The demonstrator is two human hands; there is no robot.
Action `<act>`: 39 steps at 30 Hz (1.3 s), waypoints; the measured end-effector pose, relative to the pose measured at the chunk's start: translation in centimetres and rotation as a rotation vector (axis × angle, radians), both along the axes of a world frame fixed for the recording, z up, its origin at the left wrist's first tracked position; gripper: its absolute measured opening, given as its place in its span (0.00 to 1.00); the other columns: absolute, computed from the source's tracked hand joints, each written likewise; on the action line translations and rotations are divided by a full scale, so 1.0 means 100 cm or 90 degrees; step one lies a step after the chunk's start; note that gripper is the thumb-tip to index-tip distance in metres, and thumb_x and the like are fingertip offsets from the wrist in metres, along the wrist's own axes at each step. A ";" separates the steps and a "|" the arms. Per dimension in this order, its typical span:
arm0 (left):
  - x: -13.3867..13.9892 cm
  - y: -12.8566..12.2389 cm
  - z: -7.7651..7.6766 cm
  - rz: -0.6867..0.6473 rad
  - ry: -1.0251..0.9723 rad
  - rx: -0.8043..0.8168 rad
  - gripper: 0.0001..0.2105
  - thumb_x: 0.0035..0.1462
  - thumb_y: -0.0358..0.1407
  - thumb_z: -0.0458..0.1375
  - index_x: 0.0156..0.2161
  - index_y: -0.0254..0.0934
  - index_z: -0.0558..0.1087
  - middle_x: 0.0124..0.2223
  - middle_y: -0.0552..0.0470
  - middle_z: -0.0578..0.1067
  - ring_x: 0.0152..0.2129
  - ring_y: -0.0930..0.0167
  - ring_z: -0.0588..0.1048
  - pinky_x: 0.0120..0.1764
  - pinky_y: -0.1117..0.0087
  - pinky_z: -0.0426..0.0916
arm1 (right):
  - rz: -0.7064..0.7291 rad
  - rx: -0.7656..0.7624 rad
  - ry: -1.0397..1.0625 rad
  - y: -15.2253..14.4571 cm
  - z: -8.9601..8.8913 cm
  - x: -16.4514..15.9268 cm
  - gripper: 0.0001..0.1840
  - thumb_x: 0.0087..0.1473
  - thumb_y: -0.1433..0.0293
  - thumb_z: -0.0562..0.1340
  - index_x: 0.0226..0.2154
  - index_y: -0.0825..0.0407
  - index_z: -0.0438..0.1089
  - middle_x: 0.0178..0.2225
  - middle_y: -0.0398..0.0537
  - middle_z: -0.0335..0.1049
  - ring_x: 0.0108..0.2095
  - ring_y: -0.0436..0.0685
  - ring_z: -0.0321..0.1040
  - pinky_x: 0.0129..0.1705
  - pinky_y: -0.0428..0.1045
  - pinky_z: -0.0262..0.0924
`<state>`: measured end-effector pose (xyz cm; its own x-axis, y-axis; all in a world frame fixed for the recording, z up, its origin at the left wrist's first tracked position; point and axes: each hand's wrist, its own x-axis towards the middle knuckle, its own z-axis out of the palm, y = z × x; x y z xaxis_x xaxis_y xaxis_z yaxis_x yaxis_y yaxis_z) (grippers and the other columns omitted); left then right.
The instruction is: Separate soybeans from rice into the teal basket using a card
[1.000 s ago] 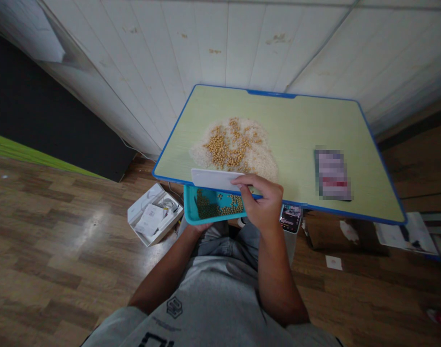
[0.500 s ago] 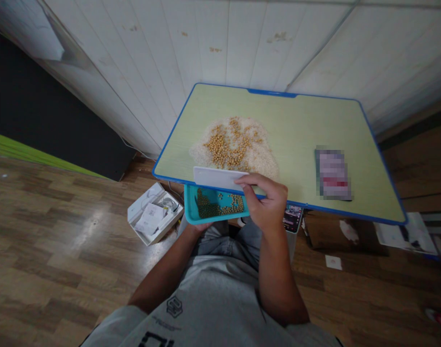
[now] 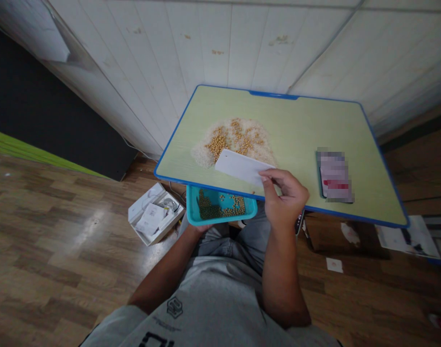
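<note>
Between the thumb and fingers of my right hand (image 3: 285, 195) is a flat white plastic card-like scraper (image 3: 240, 166), tilted over the near side of a pile. That pile mixes white rice (image 3: 203, 153) with yellow soybeans (image 3: 217, 143) on a pale green table (image 3: 296, 125) with a blue rim. Under the table's front edge, my left hand (image 3: 205, 228) supports a turquoise tray (image 3: 224, 221) from below; most of its fingers are hidden. Inside the tray lie dark green beans (image 3: 208, 207) at the left and loose soybeans (image 3: 238, 205) at the right.
A phone-like item (image 3: 335, 176), partly blurred out, lies on the table's right side. An open white box (image 3: 153, 219) with papers and cables stands on the wooden floor at left. A brown box (image 3: 325, 236) sits below the table's right side. White wall panels (image 3: 206, 43) rise behind.
My right hand has moved right and the scraper has swung from along the front edge to a slant over the pile. The tray stays beneath the edge in my left hand.
</note>
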<state>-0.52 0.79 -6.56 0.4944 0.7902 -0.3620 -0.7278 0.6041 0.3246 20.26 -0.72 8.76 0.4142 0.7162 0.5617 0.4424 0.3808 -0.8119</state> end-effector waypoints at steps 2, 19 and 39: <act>-0.003 -0.001 -0.009 0.008 0.014 -0.019 0.38 0.65 0.58 0.50 0.74 0.41 0.58 0.77 0.46 0.56 0.74 0.45 0.57 0.71 0.32 0.53 | -0.002 -0.004 0.001 0.000 -0.001 0.001 0.07 0.59 0.72 0.65 0.33 0.48 0.81 0.32 0.43 0.83 0.34 0.55 0.80 0.38 0.51 0.75; -0.001 0.001 -0.003 -0.014 -0.021 -0.011 0.36 0.65 0.57 0.50 0.73 0.45 0.62 0.73 0.50 0.66 0.73 0.44 0.58 0.72 0.33 0.54 | 0.022 -0.024 0.009 -0.002 -0.004 0.002 0.06 0.59 0.71 0.67 0.33 0.47 0.81 0.32 0.43 0.83 0.34 0.54 0.80 0.37 0.50 0.75; -0.005 0.001 -0.015 -0.016 -0.016 -0.017 0.38 0.64 0.59 0.51 0.73 0.41 0.60 0.76 0.46 0.61 0.72 0.46 0.61 0.70 0.33 0.57 | 0.017 -0.018 0.002 -0.001 -0.007 -0.001 0.06 0.60 0.71 0.66 0.35 0.48 0.81 0.33 0.43 0.84 0.34 0.54 0.81 0.39 0.50 0.76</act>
